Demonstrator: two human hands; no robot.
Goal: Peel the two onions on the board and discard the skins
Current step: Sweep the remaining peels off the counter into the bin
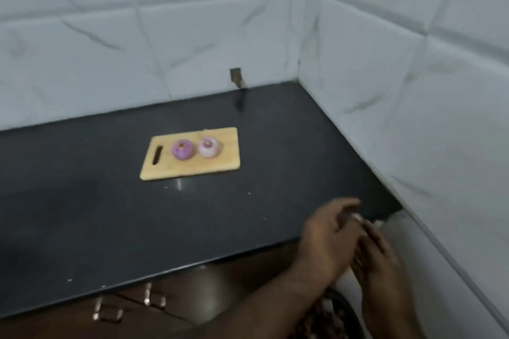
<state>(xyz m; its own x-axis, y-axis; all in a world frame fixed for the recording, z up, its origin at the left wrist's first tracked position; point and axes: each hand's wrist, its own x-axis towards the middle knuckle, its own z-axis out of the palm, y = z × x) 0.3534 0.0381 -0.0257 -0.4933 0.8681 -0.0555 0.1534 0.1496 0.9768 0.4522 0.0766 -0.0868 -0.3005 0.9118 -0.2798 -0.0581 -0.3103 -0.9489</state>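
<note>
Two peeled onions sit side by side on a light wooden cutting board [192,166]: a purple onion [182,149] on the left and a paler pink-white onion [208,147] on the right. Both hands are far from the board, at the counter's front right corner. My left hand [327,237] and my right hand [381,261] touch each other, blurred, fingers loosely spread. A small pale speck [358,217] shows at the fingertips; I cannot tell what it is. Below the hands is a dark round bin [348,308] with reddish-brown skins [319,316] inside.
The black counter [82,215] runs into a corner of white marble-look tiled walls [413,118]. A small dark notch [236,77] sits in the back wall at counter level. Brown drawers with metal handles [154,297] lie below the counter's front edge.
</note>
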